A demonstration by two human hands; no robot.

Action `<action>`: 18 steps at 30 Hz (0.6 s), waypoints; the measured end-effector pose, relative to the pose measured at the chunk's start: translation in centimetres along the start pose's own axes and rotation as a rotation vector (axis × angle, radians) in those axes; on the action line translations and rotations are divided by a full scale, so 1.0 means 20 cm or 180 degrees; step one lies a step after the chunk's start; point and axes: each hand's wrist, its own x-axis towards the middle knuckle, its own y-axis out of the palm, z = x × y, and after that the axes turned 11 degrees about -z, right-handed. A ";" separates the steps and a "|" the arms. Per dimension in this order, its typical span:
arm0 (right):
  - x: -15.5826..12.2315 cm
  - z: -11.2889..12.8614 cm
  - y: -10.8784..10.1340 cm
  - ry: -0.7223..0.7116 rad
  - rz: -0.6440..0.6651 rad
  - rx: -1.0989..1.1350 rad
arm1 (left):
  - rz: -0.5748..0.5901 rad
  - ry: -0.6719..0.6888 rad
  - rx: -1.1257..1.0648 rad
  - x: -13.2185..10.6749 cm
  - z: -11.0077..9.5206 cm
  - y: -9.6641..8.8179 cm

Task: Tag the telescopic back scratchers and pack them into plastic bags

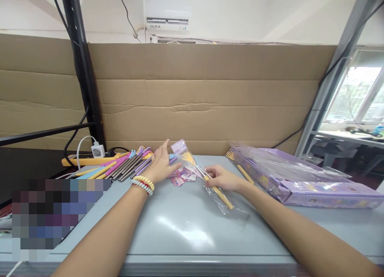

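Observation:
My right hand grips a yellow back scratcher with a metal shaft and a hand-shaped head, inside a clear plastic bag. A printed purple header tops the bag. With fingers stretched out, my left hand hovers over or touches the right end of a pile of back scratchers in several colours; contact is unclear. Small pink printed cards lie between my hands. Another yellow back scratcher rests right of my right hand, against the purple box.
An open purple box with clear plastic bags on it stands on the grey table at right. A yellow power strip with a white charger sits behind the pile. Cardboard walls off the back.

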 end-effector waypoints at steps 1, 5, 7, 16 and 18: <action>0.00 -0.01 0.00 0.0028 0.0056 -0.0057 | -0.0203 0.0070 0.0058 0.00 0.00 0.00; 0.00 -0.02 0.00 -0.0054 0.0074 -0.0314 | -0.0574 0.0573 0.0530 -0.01 -0.03 -0.03; 0.00 -0.02 0.01 -0.0205 0.0080 -0.0276 | -0.0479 0.1031 0.0747 -0.01 -0.08 -0.04; -0.01 -0.02 0.03 -0.0553 -0.0118 -0.0344 | 0.0529 0.1965 0.1030 -0.05 -0.34 0.05; 0.00 -0.02 0.02 -0.0581 -0.0293 -0.0482 | 0.0599 0.1693 0.1140 -0.04 -0.31 0.04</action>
